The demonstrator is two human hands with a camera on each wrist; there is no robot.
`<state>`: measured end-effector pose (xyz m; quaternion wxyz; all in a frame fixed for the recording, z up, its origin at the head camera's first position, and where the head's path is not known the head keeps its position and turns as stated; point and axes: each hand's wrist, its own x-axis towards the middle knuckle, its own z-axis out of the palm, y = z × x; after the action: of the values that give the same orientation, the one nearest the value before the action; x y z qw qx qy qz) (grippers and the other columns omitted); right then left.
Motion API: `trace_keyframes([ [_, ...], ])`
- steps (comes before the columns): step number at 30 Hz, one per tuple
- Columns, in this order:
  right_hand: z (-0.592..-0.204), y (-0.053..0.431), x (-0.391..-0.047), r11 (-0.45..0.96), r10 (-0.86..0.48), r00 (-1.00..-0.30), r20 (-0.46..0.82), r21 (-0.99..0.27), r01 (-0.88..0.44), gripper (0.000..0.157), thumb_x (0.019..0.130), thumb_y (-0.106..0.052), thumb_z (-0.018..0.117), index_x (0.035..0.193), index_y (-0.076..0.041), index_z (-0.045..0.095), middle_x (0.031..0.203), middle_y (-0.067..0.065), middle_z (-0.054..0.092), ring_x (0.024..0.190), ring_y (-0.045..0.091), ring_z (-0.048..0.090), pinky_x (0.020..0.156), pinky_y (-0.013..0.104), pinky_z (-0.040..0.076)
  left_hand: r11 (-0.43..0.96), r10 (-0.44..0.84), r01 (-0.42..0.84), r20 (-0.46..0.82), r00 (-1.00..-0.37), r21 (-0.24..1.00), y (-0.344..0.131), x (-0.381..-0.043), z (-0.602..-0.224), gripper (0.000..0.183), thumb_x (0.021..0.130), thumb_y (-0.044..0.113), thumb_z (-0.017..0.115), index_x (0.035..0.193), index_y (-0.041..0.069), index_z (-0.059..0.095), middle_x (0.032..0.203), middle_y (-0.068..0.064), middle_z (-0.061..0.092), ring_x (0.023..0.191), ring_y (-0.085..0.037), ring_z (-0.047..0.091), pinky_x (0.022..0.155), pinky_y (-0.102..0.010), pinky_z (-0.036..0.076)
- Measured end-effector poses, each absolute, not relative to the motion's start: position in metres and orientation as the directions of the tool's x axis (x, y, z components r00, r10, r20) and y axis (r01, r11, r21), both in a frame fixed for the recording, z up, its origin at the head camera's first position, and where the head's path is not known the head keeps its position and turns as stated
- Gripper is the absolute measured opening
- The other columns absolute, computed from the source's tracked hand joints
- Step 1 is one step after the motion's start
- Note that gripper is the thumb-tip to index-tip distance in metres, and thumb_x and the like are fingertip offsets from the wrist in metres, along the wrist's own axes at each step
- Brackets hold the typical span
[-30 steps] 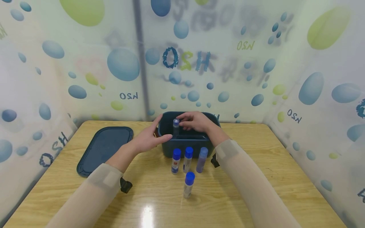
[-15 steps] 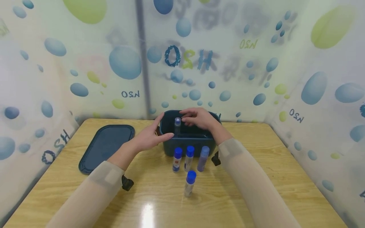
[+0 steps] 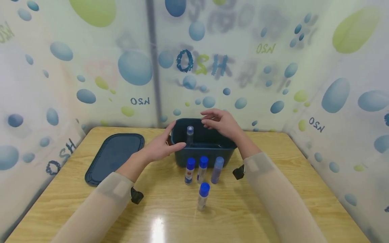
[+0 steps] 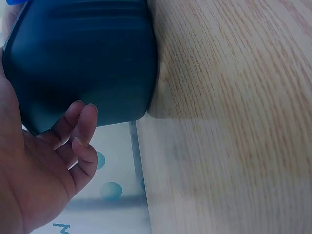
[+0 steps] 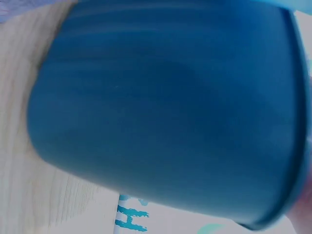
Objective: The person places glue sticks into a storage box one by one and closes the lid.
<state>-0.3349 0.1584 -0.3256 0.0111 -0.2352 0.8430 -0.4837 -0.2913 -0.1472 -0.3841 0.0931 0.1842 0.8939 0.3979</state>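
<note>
A dark blue bin [image 3: 209, 153] stands at the back middle of the table. Inside it, near its left end, a glue stick [image 3: 190, 133] stands upright. My left hand [image 3: 158, 145] rests at the bin's left front corner, thumb and index finger spread along the rim; in the left wrist view its other fingers [image 4: 87, 124] bend loosely beside the bin's wall. Over the bin's right back rim hovers my right hand [image 3: 223, 124], fingers loosely bent and holding nothing. Three blue-capped glue sticks stand in a row before the bin, the middle one [image 3: 202, 169] included; another glue stick [image 3: 203, 196] stands nearer.
A dark blue lid [image 3: 115, 157] lies flat on the wooden table [image 3: 164, 209] at the left. Patterned curtains [image 3: 255, 84] enclose the table at the back and both sides.
My right hand has moved away from the glue stick in the bin, going up and right towards the back rim. The left hand has kept its place at the bin's corner.
</note>
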Motion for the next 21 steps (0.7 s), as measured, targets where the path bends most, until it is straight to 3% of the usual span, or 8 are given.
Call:
trace_keyframes([
  [9, -0.327, 0.183, -0.298, 0.374, -0.392, -0.894, 0.218, -0.85, -0.371, 0.038, 0.11, -0.025, 0.07, 0.144, -0.009, 0.069, 0.138, 0.021, 0.074, 0.113, 0.026, 0.075, 0.102, 0.058, 0.059, 0.61, 0.39, 0.235, -0.028, -0.92, 0.757, -0.148, -0.291, -0.383, 0.114, 0.097, 0.076, 0.067, 0.176, 0.042, -0.007, 0.102, -0.011, 0.069, 0.087, -0.036, 0.07, 0.076, -0.04, 0.057],
  [17, -0.332, 0.206, -0.262, 0.407, -0.381, -0.902, 0.202, -0.84, -0.36, 0.034, 0.11, -0.022, 0.07, 0.141, -0.008, 0.071, 0.136, 0.02, 0.074, 0.111, 0.022, 0.075, 0.094, 0.035, 0.062, 0.605, 0.388, 0.234, -0.025, -0.921, 0.761, -0.147, -0.291, -0.383, 0.114, 0.096, 0.077, 0.068, 0.177, 0.042, -0.005, 0.102, -0.01, 0.07, 0.082, -0.026, 0.067, 0.076, -0.04, 0.057],
  [21, -0.334, 0.216, -0.244, 0.413, -0.383, -0.902, 0.2, -0.836, -0.361, 0.033, 0.109, -0.021, 0.071, 0.139, -0.008, 0.072, 0.135, 0.02, 0.074, 0.109, 0.019, 0.076, 0.093, 0.034, 0.063, 0.605, 0.389, 0.236, -0.024, -0.921, 0.761, -0.146, -0.291, -0.384, 0.114, 0.096, 0.077, 0.068, 0.176, 0.043, -0.005, 0.102, -0.01, 0.07, 0.082, -0.026, 0.067, 0.076, -0.039, 0.057],
])
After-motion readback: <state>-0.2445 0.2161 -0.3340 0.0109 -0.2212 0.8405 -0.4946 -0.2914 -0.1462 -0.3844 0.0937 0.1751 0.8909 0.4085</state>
